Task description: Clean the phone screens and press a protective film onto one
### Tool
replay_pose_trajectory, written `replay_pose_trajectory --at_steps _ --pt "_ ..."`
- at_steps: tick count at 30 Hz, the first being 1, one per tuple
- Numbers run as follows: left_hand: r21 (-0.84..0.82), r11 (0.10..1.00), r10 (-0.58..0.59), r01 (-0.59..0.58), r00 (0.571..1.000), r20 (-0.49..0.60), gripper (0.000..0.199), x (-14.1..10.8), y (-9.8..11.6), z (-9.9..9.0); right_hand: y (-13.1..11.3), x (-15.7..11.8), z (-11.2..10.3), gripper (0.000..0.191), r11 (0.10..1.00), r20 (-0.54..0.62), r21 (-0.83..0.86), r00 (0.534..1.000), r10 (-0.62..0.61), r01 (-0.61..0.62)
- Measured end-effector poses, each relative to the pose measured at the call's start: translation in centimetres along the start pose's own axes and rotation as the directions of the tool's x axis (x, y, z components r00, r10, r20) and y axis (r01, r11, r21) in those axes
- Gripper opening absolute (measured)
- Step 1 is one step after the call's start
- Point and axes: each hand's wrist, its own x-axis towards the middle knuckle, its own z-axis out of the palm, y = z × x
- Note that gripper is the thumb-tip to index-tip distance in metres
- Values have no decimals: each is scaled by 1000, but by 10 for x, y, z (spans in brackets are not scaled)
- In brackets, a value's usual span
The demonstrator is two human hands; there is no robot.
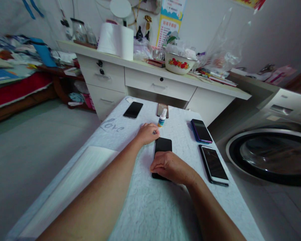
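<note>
A black phone lies flat on the cloth-covered table. My left hand is closed beside the phone's top left corner, with something small and dark at its fingers that I cannot make out. Across the lower half of the phone lies my right hand, its fingers pressed together at the phone's left edge; whatever they hold, if anything, is hidden. Just beyond the left hand stands a small white spray bottle with a blue and yellow label.
Behind the bottle lies another phone, and a dark phone is at the back left. Along the right edge are a purple-edged phone and a white-framed phone. A washing machine stands at the right, a desk behind.
</note>
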Motion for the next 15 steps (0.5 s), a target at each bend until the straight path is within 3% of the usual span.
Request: replay_pose_trajectory --at_steps 15 --pt "0 1000 -3 3 1000 9 10 0 1 -1 -5 -3 -1 23 997 94 71 995 -30 23"
